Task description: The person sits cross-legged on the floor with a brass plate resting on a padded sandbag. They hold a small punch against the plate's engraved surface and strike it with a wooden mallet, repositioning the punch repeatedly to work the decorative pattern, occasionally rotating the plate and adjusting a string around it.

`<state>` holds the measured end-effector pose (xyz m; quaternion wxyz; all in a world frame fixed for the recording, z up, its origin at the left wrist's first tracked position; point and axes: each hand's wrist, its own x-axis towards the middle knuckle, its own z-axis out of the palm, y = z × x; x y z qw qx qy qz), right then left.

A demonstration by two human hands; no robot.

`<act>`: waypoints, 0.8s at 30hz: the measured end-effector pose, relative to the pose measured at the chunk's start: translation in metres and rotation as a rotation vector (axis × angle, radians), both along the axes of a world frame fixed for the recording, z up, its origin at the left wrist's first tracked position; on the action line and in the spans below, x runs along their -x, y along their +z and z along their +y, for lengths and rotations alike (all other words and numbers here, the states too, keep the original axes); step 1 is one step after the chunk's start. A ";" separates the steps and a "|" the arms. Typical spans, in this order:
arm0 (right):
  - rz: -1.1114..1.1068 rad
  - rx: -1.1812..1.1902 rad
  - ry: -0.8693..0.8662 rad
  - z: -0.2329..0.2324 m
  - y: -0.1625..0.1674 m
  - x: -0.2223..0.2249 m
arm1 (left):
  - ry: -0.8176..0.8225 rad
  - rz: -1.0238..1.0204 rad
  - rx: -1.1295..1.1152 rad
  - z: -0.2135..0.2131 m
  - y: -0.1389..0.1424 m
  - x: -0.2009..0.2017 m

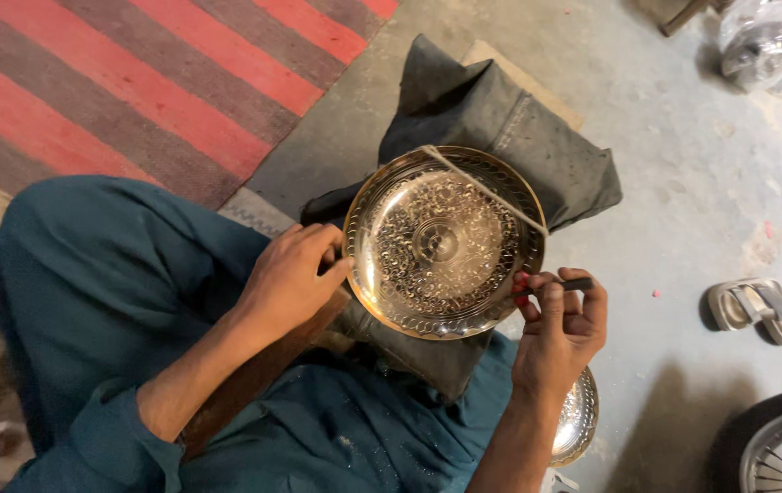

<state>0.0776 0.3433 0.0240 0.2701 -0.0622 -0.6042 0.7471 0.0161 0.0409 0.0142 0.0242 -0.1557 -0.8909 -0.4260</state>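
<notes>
Brass plate point(444, 243): round, shiny, with an engraved pattern of small curls around a raised centre boss; it lies tilted on a dark grey cushion point(500, 119) in front of the seated person's lap. A pale cord point(487, 192) runs across its upper right part, from the top rim to the right rim.

Left hand point(292, 278): grip closed on the plate's left rim, thumb against the edge, fingers curled behind it.

Right hand point(560, 324): at the plate's lower right rim, fingers pressed together and pinching a thin dark metal tool point(566, 286), whose tip touches the plate's edge. A bit of red shows at the fingertips; what it is cannot be told.

Clothing: teal sleeves and trousers point(108, 274), legs folded.

Second metal dish point(578, 418): silvery, patterned, on the floor beneath the right forearm, partly hidden.

Floor point(683, 164): grey concrete. A red and brown striped mat point(135, 82) lies at upper left.

Sandals point(765, 309): a pale pair at right, well apart from the plate.

Wheel point(774, 443): spoked, with dark tyre, lower right corner.

Plastic bag point(761, 41): clear, crumpled, upper right corner.
</notes>
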 end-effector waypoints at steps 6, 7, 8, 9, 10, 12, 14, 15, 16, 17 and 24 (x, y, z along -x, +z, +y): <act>-0.177 -0.209 0.011 0.007 0.001 0.000 | -0.010 0.089 -0.048 0.004 0.013 0.037; -0.160 -0.236 0.035 0.007 0.001 0.000 | -0.048 0.239 -0.076 0.007 0.018 0.050; -0.139 -0.263 0.062 0.005 0.001 -0.001 | -0.099 0.277 -0.109 0.011 0.023 0.062; -0.116 -0.290 0.091 0.004 0.002 -0.001 | -0.148 0.317 -0.142 0.016 0.028 0.072; -0.128 -0.279 0.109 0.002 0.002 -0.001 | -0.145 0.306 -0.131 0.020 0.032 0.078; -0.156 -0.250 0.137 -0.003 0.003 -0.001 | -0.149 0.280 -0.104 0.024 0.039 0.085; -0.180 -0.275 0.132 -0.008 0.004 -0.002 | -0.155 0.181 -0.122 0.020 0.041 0.083; -0.196 -0.288 0.130 -0.010 0.005 -0.003 | -0.158 0.128 -0.133 0.017 0.041 0.079; -0.205 -0.314 0.157 -0.013 0.005 -0.003 | -0.142 0.145 -0.132 0.014 0.040 0.073; -0.211 -0.341 0.186 -0.018 0.004 -0.002 | -0.124 0.164 -0.131 0.009 0.037 0.064; -0.322 -0.459 0.439 -0.054 -0.006 0.027 | 0.035 -0.250 -0.010 -0.045 0.007 -0.052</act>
